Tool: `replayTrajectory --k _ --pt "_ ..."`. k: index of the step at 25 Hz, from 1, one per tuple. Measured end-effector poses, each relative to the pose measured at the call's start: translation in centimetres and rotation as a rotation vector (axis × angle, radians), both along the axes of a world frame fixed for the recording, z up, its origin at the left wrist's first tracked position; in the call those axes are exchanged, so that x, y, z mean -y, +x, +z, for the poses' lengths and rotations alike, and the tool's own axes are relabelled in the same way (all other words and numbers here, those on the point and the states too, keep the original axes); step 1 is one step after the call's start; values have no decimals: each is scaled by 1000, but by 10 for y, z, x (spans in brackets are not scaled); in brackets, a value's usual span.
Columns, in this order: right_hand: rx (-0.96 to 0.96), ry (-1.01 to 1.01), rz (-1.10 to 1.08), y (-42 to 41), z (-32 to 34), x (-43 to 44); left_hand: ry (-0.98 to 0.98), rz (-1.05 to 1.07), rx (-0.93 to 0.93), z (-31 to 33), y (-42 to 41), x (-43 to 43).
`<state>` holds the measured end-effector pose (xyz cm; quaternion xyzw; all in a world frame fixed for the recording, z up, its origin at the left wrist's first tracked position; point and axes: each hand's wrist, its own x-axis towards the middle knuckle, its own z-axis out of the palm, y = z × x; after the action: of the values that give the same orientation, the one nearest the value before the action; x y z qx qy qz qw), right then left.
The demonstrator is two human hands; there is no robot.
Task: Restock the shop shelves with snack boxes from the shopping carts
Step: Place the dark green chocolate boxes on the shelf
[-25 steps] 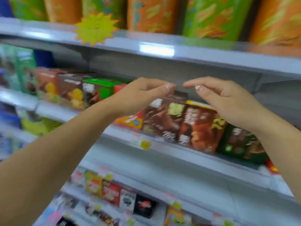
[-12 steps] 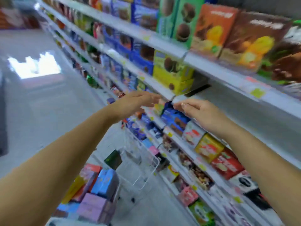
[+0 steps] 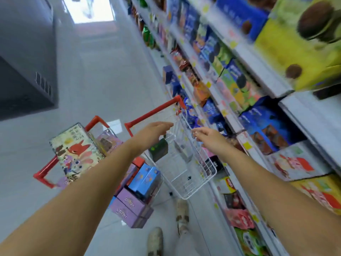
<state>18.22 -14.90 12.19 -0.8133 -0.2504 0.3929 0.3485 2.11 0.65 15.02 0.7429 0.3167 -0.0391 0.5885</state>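
White cart [image 3: 212, 174] is sitting under the left hand [image 3: 153, 131] and right hand [image 3: 208, 137], both hovering loose and empty; probably grabbing the dark box [image 3: 159, 150] next.

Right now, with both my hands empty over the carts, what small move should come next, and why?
Probably lower the left hand onto the dark green box just below it, seemingly in the white wire cart, and grip it. Both hands hold nothing, the right hand hovers over that cart too, and that box is the nearest one.
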Motion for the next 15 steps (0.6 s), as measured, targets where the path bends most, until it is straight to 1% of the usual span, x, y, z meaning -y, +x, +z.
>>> replayTrajectory --k 4,7,9,12,15 --pt "-94 -152 -6 36 -107 -34 -77 141 -139 -89 24 -18" --pt "-95 -279 18 61 -181 -46 -211 333 -188 -149 44 -26" --pt "-96 -345 79 73 -227 -56 -253 419 -227 -185 55 -31" --pt "-80 -366 260 75 -281 -83 -304 561 -288 -231 65 -39" --pt "72 -355 545 68 -320 -119 -355 697 -329 -263 69 -47"
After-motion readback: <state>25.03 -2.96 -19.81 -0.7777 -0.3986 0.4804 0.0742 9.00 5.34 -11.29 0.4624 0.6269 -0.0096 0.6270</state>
